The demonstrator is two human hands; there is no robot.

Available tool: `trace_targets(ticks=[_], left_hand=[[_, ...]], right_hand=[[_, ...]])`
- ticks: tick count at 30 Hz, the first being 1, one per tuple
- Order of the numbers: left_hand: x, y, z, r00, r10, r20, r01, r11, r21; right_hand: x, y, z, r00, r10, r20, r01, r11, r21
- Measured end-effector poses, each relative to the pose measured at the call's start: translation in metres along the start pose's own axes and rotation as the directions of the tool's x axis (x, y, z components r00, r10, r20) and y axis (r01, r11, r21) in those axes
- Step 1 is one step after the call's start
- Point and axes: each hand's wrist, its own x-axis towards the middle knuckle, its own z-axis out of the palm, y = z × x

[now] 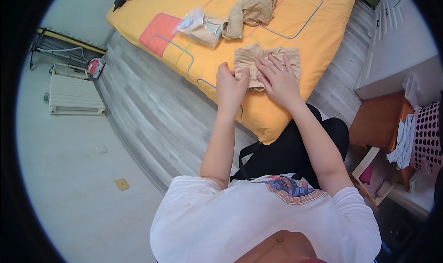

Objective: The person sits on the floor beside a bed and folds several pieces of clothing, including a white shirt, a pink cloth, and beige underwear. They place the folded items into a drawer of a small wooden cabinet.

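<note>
A beige piece of cloth (252, 55), wrinkled and roughly rectangular, lies flat near the close corner of the bed. My right hand (279, 79) rests palm down on its right half, fingers spread, with a ring on one finger. At the cloth's left edge is my left hand (231, 86); its thumb lies over the edge and the fingers curl beside it. Whether those fingers pinch the fabric is hidden. Farther up the bed sits a bunched beige garment (258, 9), and left of it a clear plastic bag (200, 28) with pale fabric inside.
The bed has a yellow-orange cover (311, 31). A wooden cabinet (377, 114) with a pulled-out drawer (368, 164) stands at right, by a pink perforated basket (427, 135). A white radiator (77, 95) and a folded drying rack (62, 52) are along the left wall.
</note>
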Motion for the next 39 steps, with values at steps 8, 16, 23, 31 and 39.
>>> trace_targets(ticks=[8, 16, 23, 31, 39], left_hand=[[0.091, -0.006, 0.019, 0.804, 0.544, 0.239, -0.549, 0.834, -0.050], [0.095, 0.002, 0.024, 0.827, 0.477, 0.298, -0.348, 0.850, -0.394], [0.100, 0.007, 0.040, 0.793, 0.541, 0.282, -0.513, 0.841, -0.172], [0.099, 0.013, 0.051, 0.903, 0.330, 0.275, -0.379, 0.913, 0.149], [0.092, 0.014, 0.058, 0.839, 0.543, 0.037, -0.485, 0.715, 0.504]], right_hand=[[0.002, -0.004, -0.015, 0.996, -0.039, -0.082, 0.046, 0.995, 0.084], [-0.008, -0.010, -0.033, 0.938, -0.240, -0.252, 0.288, 0.941, 0.175], [0.002, -0.026, -0.025, 0.792, -0.505, -0.342, 0.514, 0.855, -0.071], [0.003, -0.036, -0.015, 0.887, -0.359, -0.290, 0.392, 0.917, 0.066], [-0.010, -0.007, -0.028, 0.932, -0.241, -0.270, 0.274, 0.958, 0.089]])
